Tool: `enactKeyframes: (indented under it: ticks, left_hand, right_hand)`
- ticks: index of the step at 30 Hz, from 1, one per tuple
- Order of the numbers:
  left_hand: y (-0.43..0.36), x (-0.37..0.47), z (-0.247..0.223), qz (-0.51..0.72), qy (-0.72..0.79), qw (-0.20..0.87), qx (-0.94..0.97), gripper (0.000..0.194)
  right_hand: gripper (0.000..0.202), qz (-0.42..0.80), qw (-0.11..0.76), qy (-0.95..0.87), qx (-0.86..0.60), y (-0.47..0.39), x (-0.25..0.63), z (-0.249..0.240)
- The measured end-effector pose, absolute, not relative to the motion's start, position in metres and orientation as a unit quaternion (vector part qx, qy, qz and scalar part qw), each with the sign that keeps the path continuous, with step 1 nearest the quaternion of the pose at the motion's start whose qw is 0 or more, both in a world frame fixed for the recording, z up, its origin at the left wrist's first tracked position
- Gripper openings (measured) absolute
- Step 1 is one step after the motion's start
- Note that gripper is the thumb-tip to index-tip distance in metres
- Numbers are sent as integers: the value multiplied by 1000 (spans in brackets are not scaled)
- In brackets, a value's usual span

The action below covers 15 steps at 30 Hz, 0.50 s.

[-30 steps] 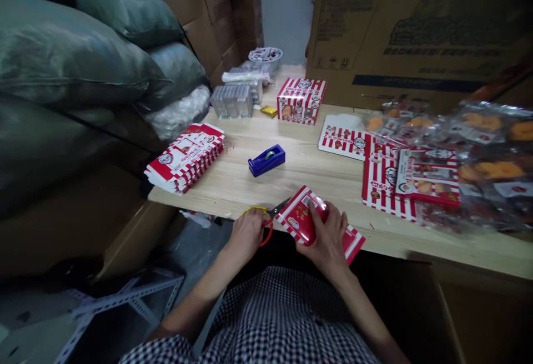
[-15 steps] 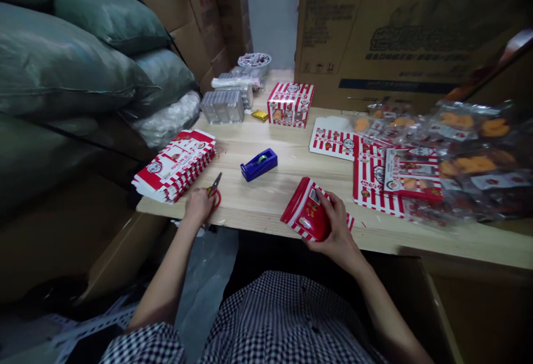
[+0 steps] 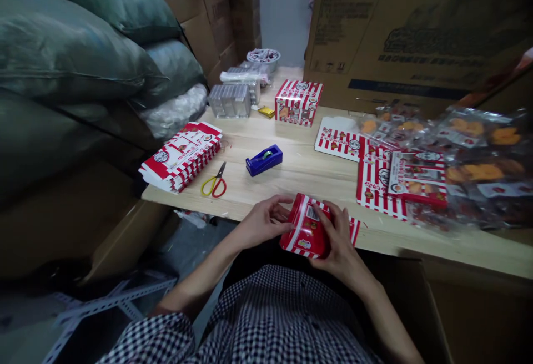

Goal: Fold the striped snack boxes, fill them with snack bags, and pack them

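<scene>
A small red-and-white striped box [image 3: 307,229] with a barcode is at the table's front edge, held by my right hand [image 3: 339,236], whose fingers spread over its right side. At the box's left end is my left hand [image 3: 266,221], fingers curved and apart; whether the fingertips touch the carton I cannot tell. Scissors [image 3: 217,181] with one yellow and one red handle lie on the table, left of my hands. Beyond my hands sits a blue tape dispenser [image 3: 264,161] with a green roll core.
A stack of flat striped cartons [image 3: 181,156] lies at the left. Farther back stand an assembled striped box [image 3: 298,102], clear plastic trays [image 3: 229,101] and a bowl [image 3: 264,61] of small packets. Bagged snacks [image 3: 478,172] and more flat cartons [image 3: 377,181] cover the right.
My left hand has let go of the scissors, left them on the table, and moved right to the striped box. My right hand still holds the box.
</scene>
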<state>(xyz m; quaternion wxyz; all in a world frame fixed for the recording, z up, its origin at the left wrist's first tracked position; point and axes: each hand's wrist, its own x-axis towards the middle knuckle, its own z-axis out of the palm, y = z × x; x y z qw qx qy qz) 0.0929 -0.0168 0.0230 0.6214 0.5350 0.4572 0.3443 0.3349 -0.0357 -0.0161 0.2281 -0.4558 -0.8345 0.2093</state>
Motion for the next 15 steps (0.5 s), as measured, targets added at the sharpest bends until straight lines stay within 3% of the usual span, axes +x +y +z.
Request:
enactKeyframes:
  ticks: [6,11,15]
  left_hand:
    - [-17,85,22,336,412,664,526,48]
    - [-12,74,10,350,393,711,466,62]
    - [-16,74,9,369,442,600,556,38]
  right_hand:
    - [111,238,245,-821,-457,-43,333,-21]
    - [109,299,276,-792,-455,-43,333,-19]
    - [108,252,250,-803,-479,-39,332,-22]
